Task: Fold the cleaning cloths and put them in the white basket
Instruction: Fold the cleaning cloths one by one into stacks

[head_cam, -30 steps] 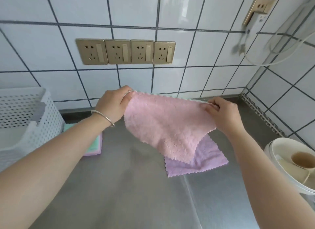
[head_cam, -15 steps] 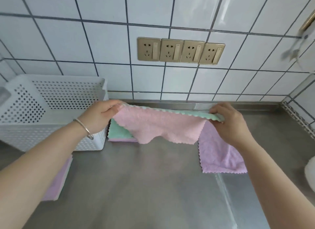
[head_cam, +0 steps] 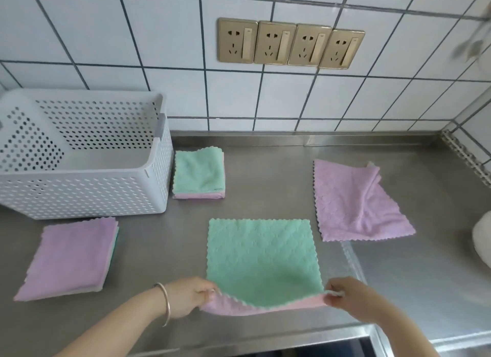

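- Green-and-pink cleaning cloth spread flat on the steel counter, green face up, pink underside showing at the near edge.
- Left hand pinches the cloth's near-left corner; right hand pinches the near-right corner. Both corners lifted slightly off the counter, hands well apart, cloth stretched between them.
- Silver bangle on left wrist.
- White perforated basket at far left, no cloths visible inside.
- Folded green-topped stack just beside the basket's right wall.
- Folded purple-topped stack in front of the basket, left of the left hand.
- Unfolded, rumpled purple cloth lies right of the green one, close to it but apart.
- Four gold wall sockets on the tiled wall behind.
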Demonstrator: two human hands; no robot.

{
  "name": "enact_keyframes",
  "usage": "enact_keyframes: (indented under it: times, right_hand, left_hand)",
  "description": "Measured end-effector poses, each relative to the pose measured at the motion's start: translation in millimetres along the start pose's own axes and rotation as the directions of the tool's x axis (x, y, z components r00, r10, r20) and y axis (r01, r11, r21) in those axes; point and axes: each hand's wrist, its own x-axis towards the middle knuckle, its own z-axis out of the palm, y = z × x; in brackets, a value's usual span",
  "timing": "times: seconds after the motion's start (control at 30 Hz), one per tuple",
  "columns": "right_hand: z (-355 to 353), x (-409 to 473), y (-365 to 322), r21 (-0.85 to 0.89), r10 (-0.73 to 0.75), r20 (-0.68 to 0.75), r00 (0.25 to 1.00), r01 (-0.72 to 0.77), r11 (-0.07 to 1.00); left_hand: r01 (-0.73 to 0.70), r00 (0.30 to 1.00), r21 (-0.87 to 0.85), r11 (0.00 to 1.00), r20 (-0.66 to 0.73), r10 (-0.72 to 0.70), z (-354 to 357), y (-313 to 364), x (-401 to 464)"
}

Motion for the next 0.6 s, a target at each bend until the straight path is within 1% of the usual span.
enact_keyframes:
  times: [0.07, 0.13, 0.2, 0.23, 0.33, 0.4, 0.5, 0.6]
  right_hand:
    - [3, -2, 4, -0.002, 0.026, 0.073, 0.997, -0.025, 1.000]
    - [0, 1, 4, -0.002, 0.044, 0.093, 0.995, -0.044, 0.999]
    - [-4, 9, 1, 0.040, 0.053, 0.041, 0.998, -0.055, 0.998]
    - [-6, 14, -2, 0.092, 0.057, -0.010, 0.998, -0.056, 0.994]
    - [-13, 31, -14, 0.250, 0.114, -0.165, 0.980, -0.071, 0.966]
    - [-18, 44, -21, 0.292, 0.164, -0.200, 0.966, -0.101, 0.951]
    - [-22, 65, -27, 0.313, 0.233, -0.220, 0.947, -0.158, 0.937]
    - [-26, 80, -31, 0.298, 0.253, -0.240, 0.937, -0.177, 0.938]
  left_hand:
    - [0.020, 0.999, 0.024, 1.000, 0.025, -0.020, 6, -1, 2]
    - [0.042, 0.999, 0.010, 0.999, 0.015, -0.042, 3, -3, 7]
    - [0.051, 0.996, -0.077, 0.996, -0.070, -0.057, -4, -9, 14]
    - [0.059, 0.989, -0.148, 0.987, -0.124, -0.078, -7, -12, 18]
    - [0.048, 0.948, -0.316, 0.948, -0.285, -0.143, -22, -10, 32]
    - [0.058, 0.921, -0.373, 0.926, -0.338, -0.193, -29, -5, 43]
    - [0.098, 0.879, -0.407, 0.908, -0.392, -0.270, -38, -3, 63]
    - [0.183, 0.850, -0.348, 0.919, -0.414, -0.326, -46, -3, 80]
